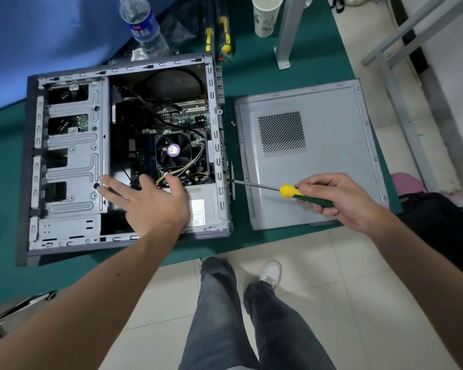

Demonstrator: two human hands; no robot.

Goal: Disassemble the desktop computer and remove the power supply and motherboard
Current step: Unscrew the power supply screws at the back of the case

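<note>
The table has a green cover, and the open case lies on its side on it. Just to the right of the case, the removed side panel lies flat. Inside the case, the motherboard is in the middle, with the fan on it. The power supply sits in the near right corner of the case, below the fan. The left hand is open, with fingers spread, over the power supply and the drive cage. The right hand grips the green and yellow handle of the screwdriver. Its tip meets the right edge of the case, near the power supply. A bottle and a paper cup stand behind the case.
</note>
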